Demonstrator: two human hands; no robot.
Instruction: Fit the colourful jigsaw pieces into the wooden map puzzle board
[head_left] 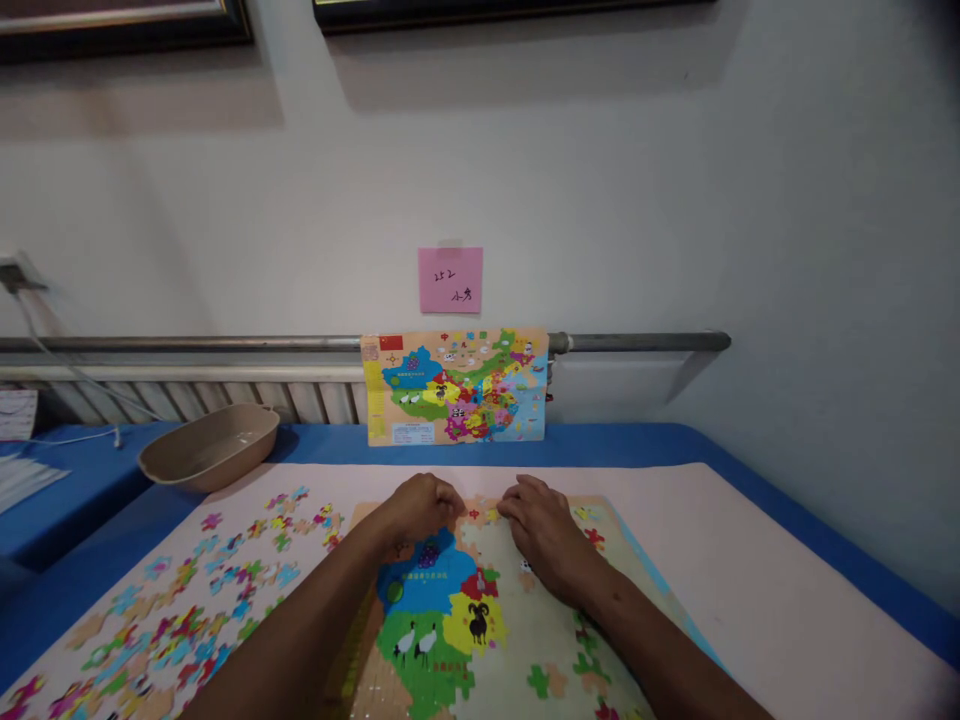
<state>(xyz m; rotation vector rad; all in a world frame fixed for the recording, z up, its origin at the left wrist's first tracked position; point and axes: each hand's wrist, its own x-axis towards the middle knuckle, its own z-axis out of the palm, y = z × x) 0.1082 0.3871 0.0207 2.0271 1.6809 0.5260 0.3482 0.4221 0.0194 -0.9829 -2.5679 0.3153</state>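
Observation:
A partly assembled jigsaw puzzle map [424, 600] lies in front of me, its joined left side showing blue, green and yellow regions with a ram and two cranes. My left hand [426, 508] rests at its upper edge, fingers curled down and closed; what is under them is hidden. Just to the right, my right hand [546, 525] bends its fingers over the same edge, fingertips beside a small yellow puzzle piece [493, 514]. Whether it pinches a piece cannot be made out. Between the hands, a piece with a red character [474, 514] shows.
Many loose puzzle pieces [180, 620] are scattered at the left on the pink sheet [750, 560]. A beige basin [214, 447] stands behind them. The printed reference map [455, 388] hangs from a pipe [645, 343], below a pink note [450, 281].

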